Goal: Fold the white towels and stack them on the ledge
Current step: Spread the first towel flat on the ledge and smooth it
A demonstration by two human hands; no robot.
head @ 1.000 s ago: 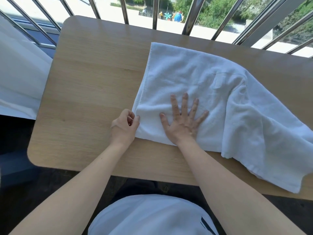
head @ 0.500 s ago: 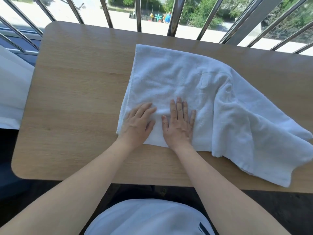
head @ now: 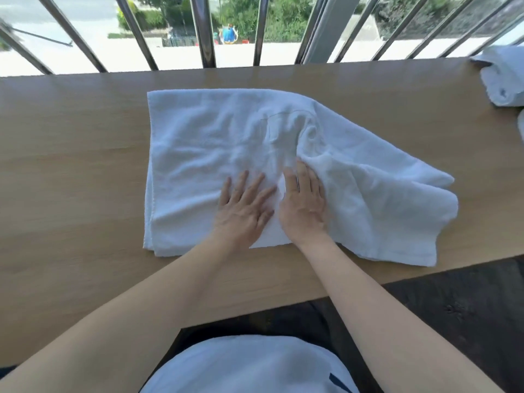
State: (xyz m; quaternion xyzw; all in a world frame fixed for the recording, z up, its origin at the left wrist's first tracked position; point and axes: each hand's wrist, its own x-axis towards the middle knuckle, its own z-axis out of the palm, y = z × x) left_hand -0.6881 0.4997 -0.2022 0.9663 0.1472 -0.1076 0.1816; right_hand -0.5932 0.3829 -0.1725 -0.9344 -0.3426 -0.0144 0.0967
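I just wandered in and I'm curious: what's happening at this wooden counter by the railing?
A person is folding a white towel on the wooden ledge beside the railing. Both hands lie flat on it near its front edge. The left hand has its fingers spread on the smoother part, and the right hand presses against the rumpled right part, which is bunched up and not yet folded. The other towels sit bundled at the ledge's far right.
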